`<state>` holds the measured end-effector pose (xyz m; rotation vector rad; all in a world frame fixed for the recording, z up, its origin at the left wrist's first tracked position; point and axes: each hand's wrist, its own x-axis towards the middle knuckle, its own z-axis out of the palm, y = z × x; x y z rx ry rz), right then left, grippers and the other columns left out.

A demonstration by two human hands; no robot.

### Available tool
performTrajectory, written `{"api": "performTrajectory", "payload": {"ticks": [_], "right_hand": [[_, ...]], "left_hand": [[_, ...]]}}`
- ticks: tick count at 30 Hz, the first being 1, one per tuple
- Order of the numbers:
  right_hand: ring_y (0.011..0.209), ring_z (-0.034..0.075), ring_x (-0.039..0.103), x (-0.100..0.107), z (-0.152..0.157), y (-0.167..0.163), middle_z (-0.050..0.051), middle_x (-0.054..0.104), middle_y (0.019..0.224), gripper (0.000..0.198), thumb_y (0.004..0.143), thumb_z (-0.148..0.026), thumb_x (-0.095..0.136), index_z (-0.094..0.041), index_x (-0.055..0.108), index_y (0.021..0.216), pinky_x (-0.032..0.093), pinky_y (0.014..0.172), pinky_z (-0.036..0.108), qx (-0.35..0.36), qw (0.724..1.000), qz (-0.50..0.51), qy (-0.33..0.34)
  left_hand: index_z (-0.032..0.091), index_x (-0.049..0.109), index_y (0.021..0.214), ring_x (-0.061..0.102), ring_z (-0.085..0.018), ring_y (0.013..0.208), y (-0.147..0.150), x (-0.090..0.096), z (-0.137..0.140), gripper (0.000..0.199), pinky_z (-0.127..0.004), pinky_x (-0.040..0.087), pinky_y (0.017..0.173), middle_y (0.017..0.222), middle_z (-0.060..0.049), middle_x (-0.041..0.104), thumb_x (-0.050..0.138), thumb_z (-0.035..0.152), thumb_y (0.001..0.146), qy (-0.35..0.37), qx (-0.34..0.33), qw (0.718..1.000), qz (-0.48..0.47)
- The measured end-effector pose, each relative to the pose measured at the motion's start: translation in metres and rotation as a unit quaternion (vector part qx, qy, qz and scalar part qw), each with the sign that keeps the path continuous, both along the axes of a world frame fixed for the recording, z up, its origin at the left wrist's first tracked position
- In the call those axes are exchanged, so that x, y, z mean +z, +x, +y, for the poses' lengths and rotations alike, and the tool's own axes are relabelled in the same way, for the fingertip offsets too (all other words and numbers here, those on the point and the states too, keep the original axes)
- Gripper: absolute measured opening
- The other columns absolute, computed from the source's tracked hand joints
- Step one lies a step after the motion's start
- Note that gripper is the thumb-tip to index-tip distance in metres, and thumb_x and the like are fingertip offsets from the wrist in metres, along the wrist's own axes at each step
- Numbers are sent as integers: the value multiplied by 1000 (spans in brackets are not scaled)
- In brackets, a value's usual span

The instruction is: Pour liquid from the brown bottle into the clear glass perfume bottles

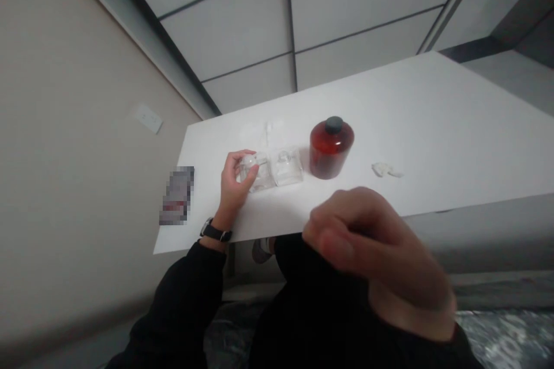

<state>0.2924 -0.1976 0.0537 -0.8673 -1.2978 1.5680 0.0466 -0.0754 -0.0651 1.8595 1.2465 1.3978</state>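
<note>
Red bottle [331, 148] on a white table [433, 126]

Grey cap [333, 123]; clear glass bottles [277, 168]; black sleeve [182, 305] and watch strap [215, 232].

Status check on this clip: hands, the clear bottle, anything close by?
Left hand gripping clear bottle on white table. Right hand raised near camera, blurred, seemingly empty. Second clear bottle and red bottle alongside.

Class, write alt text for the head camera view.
A person's left hand grips a clear glass bottle on a white table, beside a second clear bottle and a red bottle. The right hand is blurred, close to the camera.
</note>
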Motion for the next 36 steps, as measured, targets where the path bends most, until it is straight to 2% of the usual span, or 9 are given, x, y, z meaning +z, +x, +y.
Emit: {"api": "performTrajectory", "payload": {"ticks": [3,8,14,17,21,24,28,32,36], "right_hand": [[52,9,22,-29,35,-12,-9,26,56,58,89,-59,68,-25,32,59,20,49,27,14,1000,22,-4],[52,10,22,-63,60,-26,-13,28,58,25,90,-47,66,-24,57,92,18,54,26,21,999,-41,-21],[57,11,27,-74,60,-36,-13,29,60,61,89,-47,66,-17,61,141,24,60,28,-1,996,-85,14],[56,11,25,-76,63,-33,-11,30,60,57,88,-51,68,-17,67,134,22,58,28,-49,997,-65,6],[55,10,27,-72,64,-22,-9,35,61,42,85,-58,72,-19,71,101,19,54,28,-66,997,-22,-15],[53,9,26,-68,64,-14,-8,37,60,43,84,-63,73,-20,64,83,18,51,26,-34,999,18,-27],[51,8,24,-68,65,-6,-9,35,58,48,86,-65,72,-21,57,77,16,49,26,7,996,79,-27],[51,7,24,-73,65,5,-9,36,58,46,90,-62,73,-21,55,78,14,48,25,59,991,116,-31],[51,7,22,-79,65,18,-9,39,60,46,90,-61,74,-21,54,78,14,47,24,55,986,151,-52]], "left_hand": [[23,64,108,67,-26,116,0,1,-3,24,-41,51,101,118,-8,73,72,40,93,-1,18,1000,20],[22,64,108,68,-26,119,-1,3,-5,23,-42,52,101,123,-10,74,68,40,95,-15,-5,1000,15],[21,63,112,67,-25,118,-2,2,-4,28,-42,51,105,121,-10,73,65,45,97,-18,-1,999,37],[21,62,115,65,-26,122,-3,-1,-7,36,-44,49,110,124,-11,71,63,53,98,-22,-7,999,41],[22,56,130,54,-30,142,-13,8,-7,61,-49,42,120,147,-16,58,55,73,95,35,-8,999,-5],[24,54,131,65,-24,125,-21,34,19,46,-44,49,112,142,-14,61,40,59,106,12,61,998,-2],[20,63,124,71,-21,105,-7,66,90,32,-35,54,97,125,-11,72,48,39,103,-136,26,953,269],[20,72,116,71,-28,95,26,65,153,36,-41,53,91,95,-9,76,70,46,91,-180,28,916,357],[20,76,93,70,-32,96,44,59,178,31,-42,51,90,86,-8,75,90,36,70,-187,19,891,413]]}}
